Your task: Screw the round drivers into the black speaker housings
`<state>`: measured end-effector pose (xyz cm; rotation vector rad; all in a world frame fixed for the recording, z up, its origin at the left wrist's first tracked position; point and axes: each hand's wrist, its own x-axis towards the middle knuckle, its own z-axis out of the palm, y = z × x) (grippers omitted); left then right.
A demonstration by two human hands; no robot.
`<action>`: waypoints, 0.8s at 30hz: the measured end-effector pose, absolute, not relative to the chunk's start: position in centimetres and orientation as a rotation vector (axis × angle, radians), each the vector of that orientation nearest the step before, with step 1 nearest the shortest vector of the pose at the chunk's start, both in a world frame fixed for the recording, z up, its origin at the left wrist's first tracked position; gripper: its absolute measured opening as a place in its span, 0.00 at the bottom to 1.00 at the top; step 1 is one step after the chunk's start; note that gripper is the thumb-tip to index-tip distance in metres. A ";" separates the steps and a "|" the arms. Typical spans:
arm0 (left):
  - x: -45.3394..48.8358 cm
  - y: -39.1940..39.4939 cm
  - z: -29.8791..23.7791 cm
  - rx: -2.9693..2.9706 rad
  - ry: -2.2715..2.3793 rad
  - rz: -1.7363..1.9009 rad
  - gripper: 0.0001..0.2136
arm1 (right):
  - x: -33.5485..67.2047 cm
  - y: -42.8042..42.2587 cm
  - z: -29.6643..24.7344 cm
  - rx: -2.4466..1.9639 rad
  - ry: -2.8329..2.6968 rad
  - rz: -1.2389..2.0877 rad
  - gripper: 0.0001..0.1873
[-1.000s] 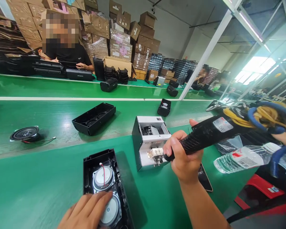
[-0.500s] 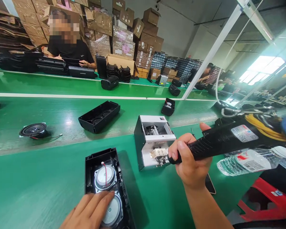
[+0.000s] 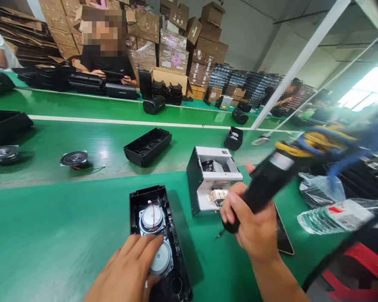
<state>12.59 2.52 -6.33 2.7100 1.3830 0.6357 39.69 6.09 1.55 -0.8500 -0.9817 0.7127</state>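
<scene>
Black screwdriver (image 3: 266, 184) tilted; open housing (image 3: 178, 251) holds two speakers (image 3: 152, 217).

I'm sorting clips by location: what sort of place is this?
Probably a factory workshop: cardboard cartons are stacked behind the long green work surface, the left hand touches a speaker in an open black housing, and the right hand grips a power screwdriver.

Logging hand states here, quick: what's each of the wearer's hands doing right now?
Left hand: open, laid over the nearer speaker driver in the black speaker housing.
Right hand: closed, holding the black electric screwdriver.
</scene>
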 end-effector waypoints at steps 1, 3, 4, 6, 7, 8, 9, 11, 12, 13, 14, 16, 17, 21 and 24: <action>13.0 2.4 -5.7 2.652 1.408 0.534 0.25 | 39.1 5.0 1.7 -0.817 -0.963 0.739 0.34; 13.8 2.3 -4.3 2.478 1.474 0.299 0.27 | 37.7 2.6 2.1 -0.736 -0.926 0.766 0.34; 14.2 2.3 -3.6 2.386 1.498 0.188 0.28 | 37.0 1.6 2.2 -0.698 -0.915 0.793 0.33; 14.9 2.3 -2.3 2.245 1.527 0.030 0.28 | 35.7 0.1 2.2 -0.633 -0.941 0.848 0.31; 15.1 2.3 -1.8 2.209 1.524 -0.017 0.29 | 35.1 -0.2 1.9 -0.608 -0.978 0.865 0.30; 15.3 2.3 -1.4 2.184 1.522 -0.051 0.29 | 34.6 -0.4 1.5 -0.594 -1.016 0.871 0.30; 15.5 2.3 -1.1 2.168 1.518 -0.077 0.30 | 34.1 -0.4 1.0 -0.586 -1.055 0.863 0.31; 15.6 2.3 -0.7 2.143 1.513 -0.111 0.31 | 33.3 0.0 -0.2 -0.611 -1.111 0.847 0.32; 15.7 2.3 -0.5 2.133 1.516 -0.115 0.32 | 33.1 0.2 -0.8 -0.625 -1.130 0.841 0.32; 15.7 2.3 -0.5 2.120 1.520 -0.117 0.32 | 32.9 0.4 -1.3 -0.639 -1.140 0.838 0.32; 15.7 2.3 -0.4 2.111 1.523 -0.111 0.31 | 32.8 0.5 -1.7 -0.650 -1.145 0.838 0.31; 15.8 2.4 -0.3 2.104 1.525 -0.075 0.30 | 32.7 0.6 -2.2 -0.663 -1.136 0.860 0.32; 15.8 2.3 -0.3 2.103 1.522 -0.054 0.29 | 32.8 0.5 -2.3 -0.664 -1.129 0.871 0.32; 15.7 2.2 -0.2 2.094 1.508 -0.012 0.28 | 32.9 0.5 -2.3 -0.655 -1.110 0.879 0.31; 15.6 2.1 -0.2 2.102 1.511 -0.006 0.27 | 32.6 0.8 -2.2 -0.649 -1.119 0.889 0.31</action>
